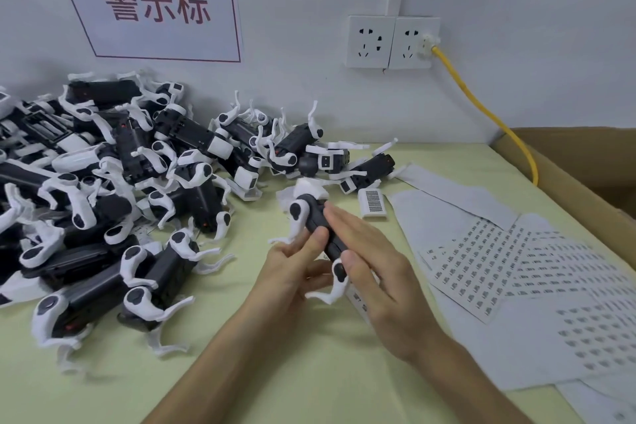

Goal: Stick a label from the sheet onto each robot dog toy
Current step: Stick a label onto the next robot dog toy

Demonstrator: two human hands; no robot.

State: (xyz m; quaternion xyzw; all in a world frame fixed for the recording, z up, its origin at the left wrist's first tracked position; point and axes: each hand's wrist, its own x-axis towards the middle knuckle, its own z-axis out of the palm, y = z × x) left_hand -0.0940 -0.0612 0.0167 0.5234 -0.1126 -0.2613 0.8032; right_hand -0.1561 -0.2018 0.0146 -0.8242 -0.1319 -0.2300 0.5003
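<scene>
1. Writing: white wall sign [151, 0] with a thin red border, far left, reads "警示标" in large red characters. Its top and left edges are cut off by the frame.
2. Label sheets [499, 262] lie overlapped on the right of the pale yellow-green table [309, 372], printed with rows of small dark labels; the print is too small to read. A small white block [372, 203] with a dark printed grid stands just beyond the sheets' far-left corner; it too is unreadable.
3. Held robot dog toy [318, 224], black body with white legs, sits at centre, tilted, one end pointing far-left, the other near-right.
4. Left hand [296, 268] is under and beside the toy, fingers curled round the body from the left, thumb side near the lower leg.
5. Right hand [371, 268] lies flat along the top of the toy's body, fingers straight and together, pressing down on it; fingertips reach toward the far end.
6. No label can be made out on the held toy; the spot under the right hand is hidden.
7. Heap of robot dog toys [113, 189] covers the left side of the table up to the wall.
8. Double wall socket [392, 41], far; a yellow cable [495, 117] runs from its right outlet down behind a cardboard box [578, 162] on the right.
</scene>
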